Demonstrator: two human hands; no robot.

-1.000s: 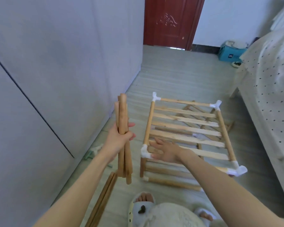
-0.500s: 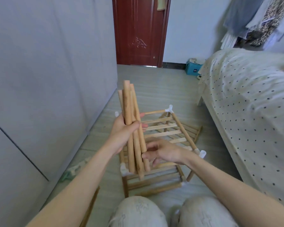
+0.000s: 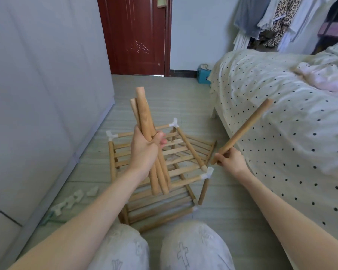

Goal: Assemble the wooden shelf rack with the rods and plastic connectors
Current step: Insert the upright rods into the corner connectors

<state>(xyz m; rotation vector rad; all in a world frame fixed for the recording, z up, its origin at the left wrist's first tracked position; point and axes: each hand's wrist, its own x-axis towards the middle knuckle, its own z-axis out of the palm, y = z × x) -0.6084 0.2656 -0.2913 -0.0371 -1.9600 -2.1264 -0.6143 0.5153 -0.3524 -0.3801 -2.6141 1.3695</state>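
**Seating the single rod in the near-right connector**

The half-built rack [image 3: 164, 164] stands on the floor in front of the person's knees, white connectors at its upper corners. Just right of the rack's near-right connector [image 3: 207, 172], the right hand [image 3: 230, 159] pinches the lower end of one rod [image 3: 242, 131], which slants up toward the bed [image 3: 281, 117]. Over the rack, the left hand [image 3: 144, 151] is wrapped around a bundle of rods [image 3: 148, 141]. The sensible move is probably to turn the single rod upright, align it with the connector's open socket, and press straight down; bracing the frame would help, since it looks light and wobbly. Spare connectors [image 3: 72, 199] lie left of the rack.
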